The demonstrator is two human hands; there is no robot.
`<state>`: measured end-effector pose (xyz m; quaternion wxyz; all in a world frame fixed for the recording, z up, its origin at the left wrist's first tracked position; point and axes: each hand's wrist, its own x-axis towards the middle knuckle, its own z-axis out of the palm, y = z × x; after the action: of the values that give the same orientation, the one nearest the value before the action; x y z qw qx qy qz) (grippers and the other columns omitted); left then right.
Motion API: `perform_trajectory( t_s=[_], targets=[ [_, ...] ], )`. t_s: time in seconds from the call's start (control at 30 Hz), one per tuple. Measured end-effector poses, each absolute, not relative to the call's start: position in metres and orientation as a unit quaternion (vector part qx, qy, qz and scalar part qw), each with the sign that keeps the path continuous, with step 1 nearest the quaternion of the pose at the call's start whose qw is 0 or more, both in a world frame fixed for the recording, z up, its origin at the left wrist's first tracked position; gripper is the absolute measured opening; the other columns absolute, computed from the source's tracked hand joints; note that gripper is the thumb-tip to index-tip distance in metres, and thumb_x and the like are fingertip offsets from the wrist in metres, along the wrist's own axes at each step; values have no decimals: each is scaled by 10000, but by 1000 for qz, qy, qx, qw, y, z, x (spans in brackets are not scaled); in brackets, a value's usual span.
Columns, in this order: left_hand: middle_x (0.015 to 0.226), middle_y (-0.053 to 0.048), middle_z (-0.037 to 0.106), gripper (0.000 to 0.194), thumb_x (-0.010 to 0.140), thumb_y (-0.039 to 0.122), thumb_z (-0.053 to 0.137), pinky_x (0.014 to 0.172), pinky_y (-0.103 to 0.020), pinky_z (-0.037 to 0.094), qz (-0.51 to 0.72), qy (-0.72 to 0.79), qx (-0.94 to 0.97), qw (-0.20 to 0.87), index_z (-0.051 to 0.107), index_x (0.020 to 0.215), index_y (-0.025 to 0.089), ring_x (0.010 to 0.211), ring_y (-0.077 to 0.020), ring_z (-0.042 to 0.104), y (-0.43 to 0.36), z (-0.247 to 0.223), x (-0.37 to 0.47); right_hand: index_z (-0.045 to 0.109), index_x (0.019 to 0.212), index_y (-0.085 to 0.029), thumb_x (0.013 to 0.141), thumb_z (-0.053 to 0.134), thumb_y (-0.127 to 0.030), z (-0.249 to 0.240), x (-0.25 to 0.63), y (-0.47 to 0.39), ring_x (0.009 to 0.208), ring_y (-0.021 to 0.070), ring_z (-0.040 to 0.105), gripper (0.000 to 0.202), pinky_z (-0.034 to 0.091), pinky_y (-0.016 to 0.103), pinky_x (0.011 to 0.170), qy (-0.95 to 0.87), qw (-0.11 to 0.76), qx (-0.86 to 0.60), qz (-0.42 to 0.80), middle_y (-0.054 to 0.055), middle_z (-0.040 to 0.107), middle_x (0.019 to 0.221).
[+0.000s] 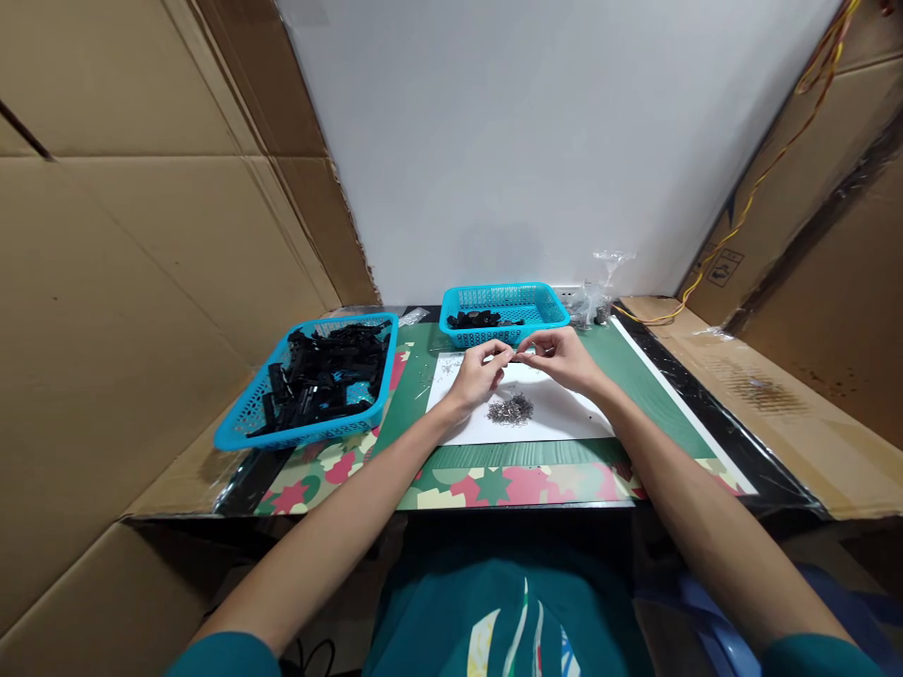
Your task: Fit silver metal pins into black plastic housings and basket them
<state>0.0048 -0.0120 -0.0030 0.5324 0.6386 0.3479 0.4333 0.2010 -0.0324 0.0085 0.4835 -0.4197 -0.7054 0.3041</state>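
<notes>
White paper (557, 414) on table (458, 455) bears metal pins (511, 409); hands (482, 374) (560, 357) together above, fingertips meeting.

Saw turquoise on the large basket (303, 435) and small basket (494, 335), and black on the plastic parts (324, 376). Noted silvery grey across the pile of small metal pieces (511, 409), plain white on the sheet (564, 414), and green on the mat (656, 376), with a pink, green and cream star-patterned border (529, 484). Found yellow and reddish wires (754, 183), brown cardboard (141, 282), and a teal shirt (437, 602) printed with white, yellow, red and blue streaks.
</notes>
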Motion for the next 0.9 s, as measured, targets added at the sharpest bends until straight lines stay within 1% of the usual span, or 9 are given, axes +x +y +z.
perform_trajectory(
  t_s=[0.17,0.33,0.43,0.5,0.6,0.67,0.8,0.9],
  targets=[
    [662,35,489,345,826,523,778,454,-229,263,426,339,642,540,658,871,202,502,-91,414,-14,-2,5,777,823,-205,858,785,-519,7,204,-33,589,131,291,316,224,321,574,-703,492,-422,293,-50,358,586],
    [675,38,496,323,829,485,780,481,-234,300,421,337,664,518,674,919,194,532,-93,407,-16,0,4,770,817,-187,850,779,-492,7,204,-32,593,125,305,306,236,318,571,-700,498,-415,299,-45,401,585],
    [722,24,546,325,850,491,759,515,-240,336,419,341,678,498,672,918,185,567,-95,423,-15,-1,3,781,814,-177,853,776,-471,7,204,-32,613,127,320,296,233,317,576,-708,494,-414,289,-38,409,591],
    [781,3,600,314,870,483,742,560,-249,380,427,339,693,472,674,904,178,615,-105,464,-14,-1,3,792,819,-170,865,766,-467,7,205,-33,616,127,325,302,233,318,578,-714,488,-415,281,-31,426,596],
    [879,-28,668,275,908,446,713,666,-269,458,445,331,719,419,680,893,174,723,-134,550,-13,-2,2,804,843,-157,887,737,-493,7,204,-33,607,126,340,346,244,315,575,-714,478,-427,281,-14,479,612],
    [912,-37,688,239,933,413,692,721,-285,487,457,332,733,379,680,905,176,774,-151,589,-14,-3,2,802,849,-148,897,723,-535,6,203,-34,603,128,353,398,248,311,570,-708,475,-441,280,-3,507,623],
    [952,-45,705,141,961,314,663,754,-294,497,459,341,769,285,692,939,178,808,-159,621,-16,-6,1,788,805,-148,880,731,-621,4,201,-33,596,128,337,482,234,306,566,-711,467,-457,260,-15,455,590],
    [964,-45,708,104,971,275,662,754,-290,500,449,341,788,246,695,944,180,811,-157,632,-16,-8,0,763,763,-155,852,750,-646,4,200,-33,587,122,317,500,226,306,562,-718,452,-458,265,-23,433,582]
  ],
)
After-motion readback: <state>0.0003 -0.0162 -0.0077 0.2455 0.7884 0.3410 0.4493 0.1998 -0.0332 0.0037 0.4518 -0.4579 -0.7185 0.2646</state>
